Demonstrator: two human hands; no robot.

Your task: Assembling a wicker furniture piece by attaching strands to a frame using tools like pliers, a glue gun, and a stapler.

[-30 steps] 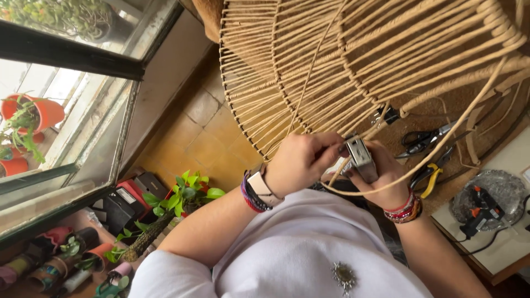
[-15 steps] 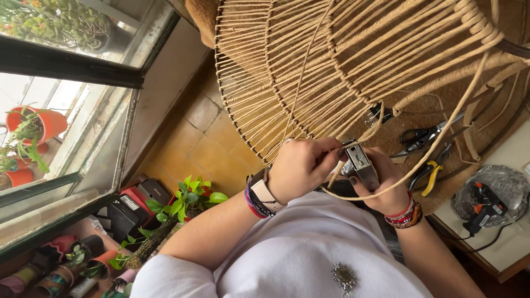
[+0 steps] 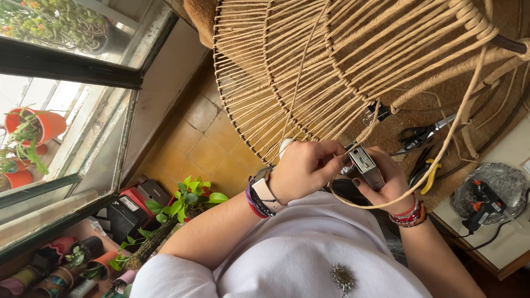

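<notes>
The right hand (image 3: 386,185) cups a small silver lighter (image 3: 367,164) from below, the fingers curled up around its lower end and the thumb lying along its right side. The lighter sits in the middle of the view, just under the rim of a round frame (image 3: 259,146) strung with tan cord. Its long axis runs on a slant, from the palm at lower right up to its cap at upper left, and the cap end points at the left hand (image 3: 306,168). That hand is closed, thumb and fingertips pinched together right at the lighter's upper end; what they pinch is too small to tell, though a strand of cord (image 3: 301,83) runs straight up from the fist across the frame. A thicker loop of cord (image 3: 441,149) sweeps down from the frame's upper right, passes under the right hand and curves back left.

Beyond the right hand, scissors (image 3: 422,132) and yellow-handled pliers (image 3: 425,174) lie on the brown surface beneath the frame. A glue gun (image 3: 483,201) rests on a silvery dish (image 3: 510,176) at the right edge
</notes>
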